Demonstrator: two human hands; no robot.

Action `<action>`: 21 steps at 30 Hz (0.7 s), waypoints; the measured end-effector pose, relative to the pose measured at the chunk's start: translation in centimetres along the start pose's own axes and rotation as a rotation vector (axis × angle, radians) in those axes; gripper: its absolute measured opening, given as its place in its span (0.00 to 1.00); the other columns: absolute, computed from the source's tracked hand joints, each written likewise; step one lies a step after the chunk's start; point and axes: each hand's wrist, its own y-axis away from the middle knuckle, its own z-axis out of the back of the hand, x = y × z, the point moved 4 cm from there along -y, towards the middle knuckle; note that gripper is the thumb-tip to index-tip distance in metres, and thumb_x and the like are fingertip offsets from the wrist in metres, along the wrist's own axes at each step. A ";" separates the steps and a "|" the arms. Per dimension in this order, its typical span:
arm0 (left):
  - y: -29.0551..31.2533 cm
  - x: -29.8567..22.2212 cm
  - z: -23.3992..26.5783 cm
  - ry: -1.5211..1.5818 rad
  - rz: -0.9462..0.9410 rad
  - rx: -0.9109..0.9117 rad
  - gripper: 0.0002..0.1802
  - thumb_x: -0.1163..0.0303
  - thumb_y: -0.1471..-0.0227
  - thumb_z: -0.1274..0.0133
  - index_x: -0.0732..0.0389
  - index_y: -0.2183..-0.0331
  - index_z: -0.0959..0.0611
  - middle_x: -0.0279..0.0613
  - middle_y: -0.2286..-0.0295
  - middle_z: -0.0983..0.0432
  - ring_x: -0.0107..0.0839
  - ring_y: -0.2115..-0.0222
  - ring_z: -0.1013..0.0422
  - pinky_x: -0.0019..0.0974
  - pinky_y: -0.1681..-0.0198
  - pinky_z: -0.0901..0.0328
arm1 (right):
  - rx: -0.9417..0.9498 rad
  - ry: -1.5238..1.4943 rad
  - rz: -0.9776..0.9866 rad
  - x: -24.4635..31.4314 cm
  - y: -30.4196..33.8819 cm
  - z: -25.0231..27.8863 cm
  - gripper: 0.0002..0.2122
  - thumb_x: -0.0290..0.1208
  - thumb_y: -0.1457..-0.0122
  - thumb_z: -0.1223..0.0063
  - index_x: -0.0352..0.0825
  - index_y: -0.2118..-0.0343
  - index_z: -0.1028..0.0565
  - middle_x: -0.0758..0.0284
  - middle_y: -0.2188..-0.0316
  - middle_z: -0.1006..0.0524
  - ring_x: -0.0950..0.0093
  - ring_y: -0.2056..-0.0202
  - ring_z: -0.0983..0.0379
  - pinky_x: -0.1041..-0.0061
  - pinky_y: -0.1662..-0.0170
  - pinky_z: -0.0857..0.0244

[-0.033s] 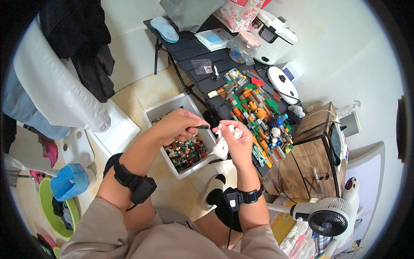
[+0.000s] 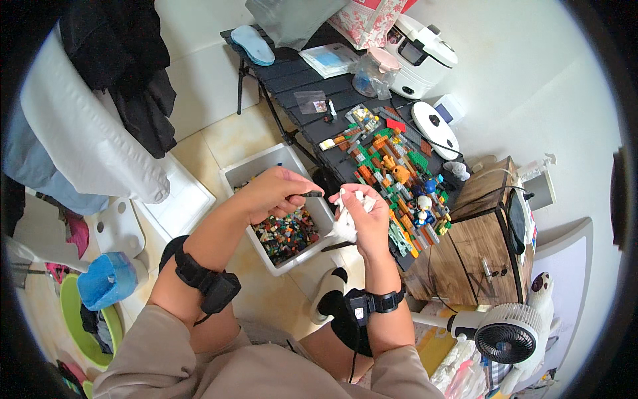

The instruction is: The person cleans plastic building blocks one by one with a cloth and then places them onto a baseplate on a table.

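My left hand (image 2: 274,194) is closed in a pinch on a small dark toy brick (image 2: 312,194), held above the bin. Close to its right, my right hand (image 2: 373,223) is wrapped round a crumpled white cloth (image 2: 344,226), whose loose end hangs below the fingers. The two hands nearly meet at the fingertips. Beneath them stands a white bin (image 2: 284,269) holding many loose coloured bricks (image 2: 287,238). Part of the bin is hidden by my left hand and forearm.
On the black slatted table (image 2: 292,83) lies a colourful brick build (image 2: 392,179) with small figures. Behind it are a lidded jar (image 2: 372,74) and a white cooker (image 2: 422,56). A wooden cabinet (image 2: 458,259) and a fan (image 2: 508,334) stand right; a blue container (image 2: 107,282) stands left.
The white cloth has shifted slightly in my right hand, and its hanging end has a different shape. My left hand keeps its pinch on the dark brick, which has tilted a little.
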 end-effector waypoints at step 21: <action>-1.1 1.8 -1.8 -0.247 -0.427 -0.133 0.17 0.70 0.44 0.55 0.59 0.52 0.25 0.29 0.80 0.31 0.14 0.85 0.44 0.20 0.83 0.49 | -0.207 -0.325 -0.198 -1.4 0.8 -2.0 0.09 0.25 0.47 0.46 0.28 0.63 0.27 0.67 0.76 0.25 0.80 0.76 0.29 0.81 0.73 0.34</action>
